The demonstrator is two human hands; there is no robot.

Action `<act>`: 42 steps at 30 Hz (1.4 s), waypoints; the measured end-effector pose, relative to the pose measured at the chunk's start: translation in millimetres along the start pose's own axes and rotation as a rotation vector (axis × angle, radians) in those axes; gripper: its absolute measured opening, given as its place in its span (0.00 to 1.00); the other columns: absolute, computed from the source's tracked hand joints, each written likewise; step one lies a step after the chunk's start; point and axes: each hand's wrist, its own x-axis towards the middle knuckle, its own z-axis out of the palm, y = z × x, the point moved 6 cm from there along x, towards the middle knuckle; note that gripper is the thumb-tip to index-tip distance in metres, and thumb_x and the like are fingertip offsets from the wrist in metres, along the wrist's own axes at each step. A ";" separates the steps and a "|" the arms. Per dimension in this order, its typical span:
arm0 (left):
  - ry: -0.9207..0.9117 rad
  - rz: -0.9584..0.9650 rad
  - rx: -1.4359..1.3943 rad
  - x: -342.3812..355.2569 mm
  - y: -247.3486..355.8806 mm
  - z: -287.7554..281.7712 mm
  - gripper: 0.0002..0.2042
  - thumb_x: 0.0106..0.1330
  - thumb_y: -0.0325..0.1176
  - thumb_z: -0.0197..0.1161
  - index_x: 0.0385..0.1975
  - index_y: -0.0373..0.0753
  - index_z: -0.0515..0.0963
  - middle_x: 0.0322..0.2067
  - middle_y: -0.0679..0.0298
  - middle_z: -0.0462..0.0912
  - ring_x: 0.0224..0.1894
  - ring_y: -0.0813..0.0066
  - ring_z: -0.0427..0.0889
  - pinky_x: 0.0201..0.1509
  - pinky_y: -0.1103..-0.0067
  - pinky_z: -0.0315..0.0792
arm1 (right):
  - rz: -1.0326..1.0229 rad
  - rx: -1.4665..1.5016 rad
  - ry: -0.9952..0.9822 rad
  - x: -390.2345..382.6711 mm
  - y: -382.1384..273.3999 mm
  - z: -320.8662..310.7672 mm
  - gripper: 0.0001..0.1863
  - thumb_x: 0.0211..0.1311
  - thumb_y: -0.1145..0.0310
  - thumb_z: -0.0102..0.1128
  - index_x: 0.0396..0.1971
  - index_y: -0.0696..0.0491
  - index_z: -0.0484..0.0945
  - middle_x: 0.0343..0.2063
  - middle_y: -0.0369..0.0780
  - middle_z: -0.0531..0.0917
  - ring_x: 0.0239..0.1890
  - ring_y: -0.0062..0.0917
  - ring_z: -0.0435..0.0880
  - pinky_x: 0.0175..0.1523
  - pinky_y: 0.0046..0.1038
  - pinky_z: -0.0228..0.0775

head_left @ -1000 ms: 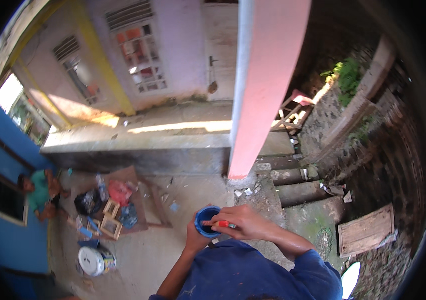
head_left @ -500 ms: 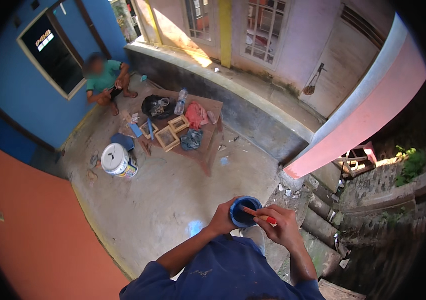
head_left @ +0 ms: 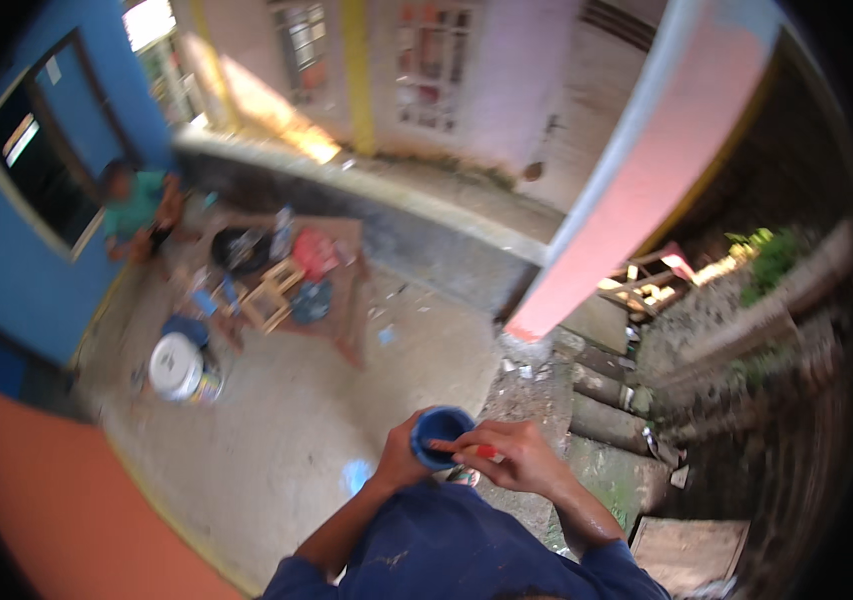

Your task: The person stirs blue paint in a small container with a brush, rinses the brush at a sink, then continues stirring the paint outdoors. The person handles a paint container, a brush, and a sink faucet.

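Note:
Close to my body, my left hand (head_left: 403, 456) wraps around the side of a small blue tub (head_left: 433, 424). The inside of the tub is blue too. My right hand (head_left: 519, 458) grips a paintbrush (head_left: 490, 453) with a red handle end, tilted over the rim with its other end inside the tub. The brush's bristles cannot be made out.
A white lidded bucket (head_left: 177, 367) stands on the concrete floor at left. Wooden frames (head_left: 267, 306), a red bag and a bottle lie on a brown sheet (head_left: 349, 335). A person (head_left: 139, 212) crouches beyond. A pink pillar (head_left: 607, 210) rises at right, beside lower steps.
The view has swung to the right, so the room's things appear farther left and lower. Both hands still hold the tub and the brush; the brush now lies flatter across the rim.

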 end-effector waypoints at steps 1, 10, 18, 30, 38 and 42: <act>-0.014 -0.035 0.008 1.8 -2.6 4.1 0.36 0.48 0.38 0.87 0.57 0.35 0.77 0.47 0.56 0.89 0.49 0.70 0.89 0.56 0.72 0.81 | -0.047 0.040 0.024 -2.2 -0.6 -6.4 0.09 0.61 0.69 0.75 0.40 0.52 0.87 0.31 0.41 0.88 0.31 0.35 0.90 0.35 0.33 0.81; -0.096 0.046 -0.044 13.0 9.6 39.8 0.35 0.45 0.36 0.89 0.54 0.34 0.78 0.46 0.58 0.89 0.47 0.72 0.88 0.54 0.73 0.82 | -0.078 0.053 0.116 -36.7 13.3 -20.1 0.10 0.66 0.69 0.70 0.46 0.52 0.85 0.34 0.41 0.87 0.32 0.39 0.89 0.35 0.37 0.80; -0.106 0.027 -0.090 10.8 8.6 47.6 0.38 0.44 0.34 0.89 0.55 0.33 0.76 0.47 0.58 0.88 0.48 0.73 0.87 0.55 0.73 0.81 | -0.044 -0.116 0.125 -40.8 10.9 -24.6 0.09 0.67 0.69 0.68 0.45 0.52 0.85 0.33 0.41 0.87 0.31 0.38 0.88 0.34 0.37 0.80; 0.033 0.057 -0.023 3.0 7.8 33.4 0.36 0.45 0.35 0.88 0.56 0.35 0.77 0.45 0.59 0.89 0.46 0.71 0.88 0.54 0.72 0.82 | -0.121 -0.057 0.116 -28.6 11.4 -19.6 0.09 0.64 0.69 0.72 0.41 0.53 0.86 0.31 0.41 0.86 0.28 0.37 0.87 0.32 0.36 0.78; 0.074 0.017 -0.120 -6.6 11.4 24.7 0.38 0.46 0.34 0.88 0.58 0.34 0.76 0.49 0.58 0.87 0.51 0.72 0.86 0.58 0.72 0.80 | -0.053 -0.017 0.058 -16.0 -9.5 -21.3 0.10 0.63 0.69 0.72 0.45 0.51 0.87 0.31 0.42 0.87 0.30 0.36 0.88 0.35 0.35 0.80; 0.073 0.070 -0.104 -3.8 12.6 25.3 0.38 0.48 0.36 0.87 0.60 0.34 0.75 0.50 0.58 0.87 0.52 0.73 0.86 0.60 0.72 0.79 | -0.051 -0.144 0.050 -11.4 -14.3 -15.0 0.11 0.59 0.72 0.75 0.41 0.52 0.87 0.30 0.42 0.87 0.29 0.34 0.89 0.33 0.31 0.80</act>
